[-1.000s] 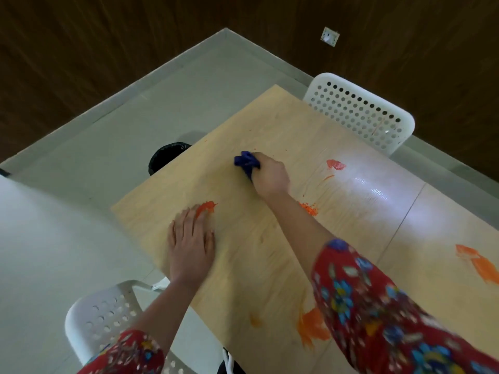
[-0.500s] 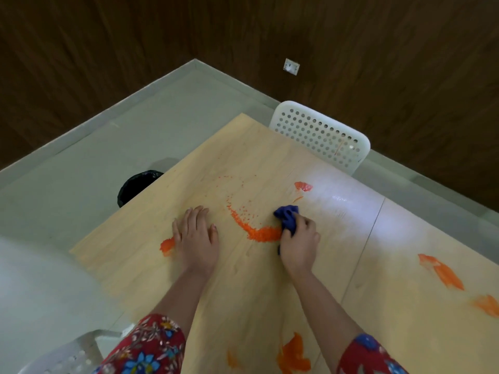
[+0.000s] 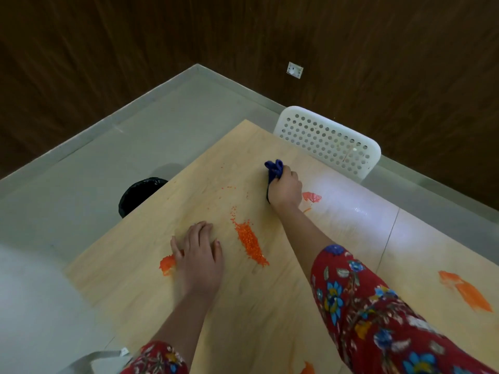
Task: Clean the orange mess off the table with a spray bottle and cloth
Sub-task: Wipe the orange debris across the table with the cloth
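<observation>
On the floor just beyond the counter's left edge stood a black-lined bin (image 3: 140,194), partly hidden by that edge; what it held could not be made out.

On the counter (image 3: 270,319) the right hand (image 3: 285,188) was curled tightly round a bunched blue cloth (image 3: 274,167), pressing it to the wood near the far edge, with a tuft of cloth sticking out past the knuckles. Just to the right of that hand lay a red-orange smear (image 3: 312,197). The left hand (image 3: 198,255) lay palm down nearer the person, fingers straight and close together, its outer edge touching an orange blob (image 3: 167,264). Between the two hands ran a streak of orange crumbs (image 3: 249,242), with loose specks scattered beyond it towards the far corner. A larger orange smear (image 3: 467,291) sat well apart on the right-hand panel, and another orange patch (image 3: 307,369) showed at the bottom edge of the view. Red floral sleeves (image 3: 364,306) covered both upper forearms.

A white perforated chair (image 3: 329,140) stood against the far side of the counter, close behind the cloth. Part of a second pale chair (image 3: 89,360) showed at the lower left.

The counter was light plywood with a seam (image 3: 388,238) dividing two panels and a sheen of light near it. The floor (image 3: 81,184) was pale grey, meeting dark wood-panelled walls (image 3: 162,36) at a corner, with a white socket (image 3: 294,70) low on the right wall.
</observation>
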